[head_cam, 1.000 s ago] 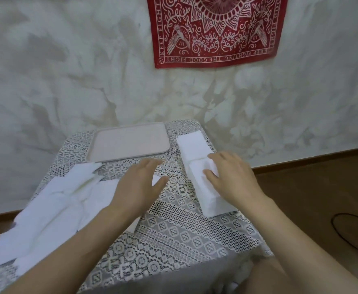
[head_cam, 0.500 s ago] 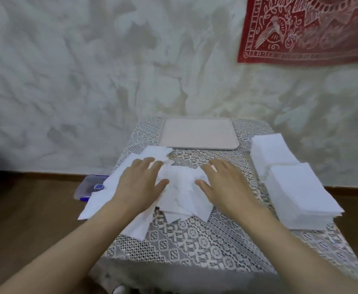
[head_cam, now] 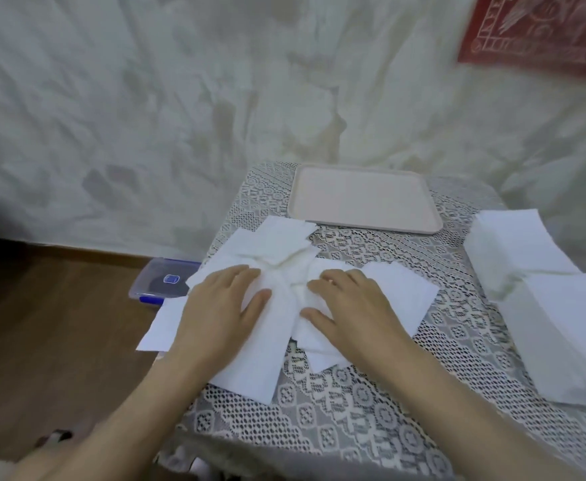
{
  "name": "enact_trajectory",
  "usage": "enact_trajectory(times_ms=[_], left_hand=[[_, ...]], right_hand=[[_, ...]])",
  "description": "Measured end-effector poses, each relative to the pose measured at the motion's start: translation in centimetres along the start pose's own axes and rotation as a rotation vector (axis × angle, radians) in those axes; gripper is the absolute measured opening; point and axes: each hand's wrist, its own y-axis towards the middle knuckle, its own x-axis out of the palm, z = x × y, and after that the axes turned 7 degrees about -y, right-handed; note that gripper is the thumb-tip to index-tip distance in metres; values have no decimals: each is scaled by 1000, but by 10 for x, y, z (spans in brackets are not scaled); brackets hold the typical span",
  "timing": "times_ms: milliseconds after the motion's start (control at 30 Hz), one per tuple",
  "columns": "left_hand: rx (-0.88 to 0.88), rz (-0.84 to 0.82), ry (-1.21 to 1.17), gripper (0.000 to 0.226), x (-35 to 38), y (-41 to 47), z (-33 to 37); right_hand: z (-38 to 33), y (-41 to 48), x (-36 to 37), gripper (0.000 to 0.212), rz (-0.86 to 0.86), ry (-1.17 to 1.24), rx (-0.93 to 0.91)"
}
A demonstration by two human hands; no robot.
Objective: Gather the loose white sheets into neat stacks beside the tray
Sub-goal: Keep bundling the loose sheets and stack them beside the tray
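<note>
A loose pile of white sheets (head_cam: 277,248) lies spread and overlapping on the left half of the small table. My left hand (head_cam: 222,307) rests flat on the pile's left part, fingers straight. My right hand (head_cam: 350,307) presses flat on the middle of the pile beside it. The pale pink tray (head_cam: 364,199) sits at the table's far edge with nothing in it. Two neat stacks of white sheets stand on the right: a far stack (head_cam: 513,241) and a near stack (head_cam: 569,328).
A grey lace cloth (head_cam: 371,404) covers the table. A clear plastic box with a blue lid (head_cam: 161,281) sits on the wooden floor to the left. A red patterned cloth (head_cam: 541,33) hangs on the mottled wall behind.
My right hand left the stack on the right and came onto the loose pile. Both hands have pushed the sheets closer together; my view swung left.
</note>
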Motion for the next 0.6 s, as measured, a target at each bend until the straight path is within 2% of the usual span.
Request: enact_trajectory(times_ms=[167, 267, 433, 600], left_hand=[[-30, 15, -127, 64, 7, -3, 5], [-23, 5, -200, 62, 12, -7, 11], [12, 37, -261, 40, 16, -10, 28], [23, -51, -256, 42, 26, -9, 57]], right_hand=[[-18, 5, 0, 36, 30, 103, -40], [-26, 4, 1, 39, 9, 161, -36], [-14, -3, -5, 39, 6, 225, 40], [4, -21, -15, 38, -29, 343, 92]])
